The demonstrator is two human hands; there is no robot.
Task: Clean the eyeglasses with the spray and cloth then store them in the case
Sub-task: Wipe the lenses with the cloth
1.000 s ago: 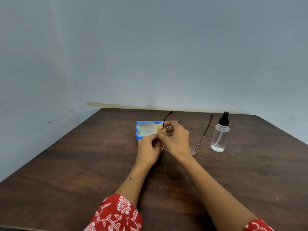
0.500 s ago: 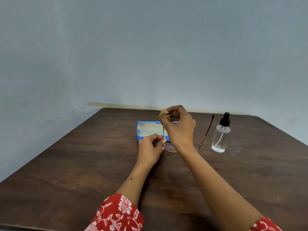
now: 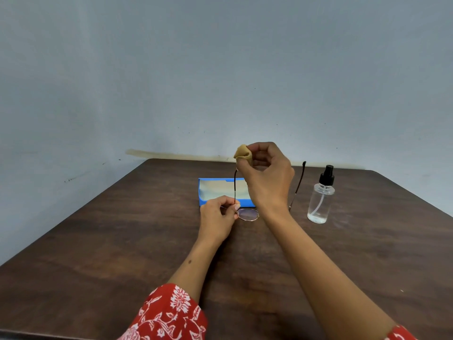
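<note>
Dark wooden worktop (image 3: 122, 241) is carrying an open blue case (image 3: 203, 200) and spray bottle (image 3: 321, 200). Left hand (image 3: 217, 218) is pinching the eyeglasses (image 3: 247, 214) at the hinge; right hand (image 3: 267, 175) is pinching a tan cloth (image 3: 242, 153) around the raised temple tip.

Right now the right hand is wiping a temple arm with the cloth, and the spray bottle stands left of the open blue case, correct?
Not quite. The head view shows the spray bottle to the right of the open blue case. The right hand does have the cloth at a temple arm.
</note>
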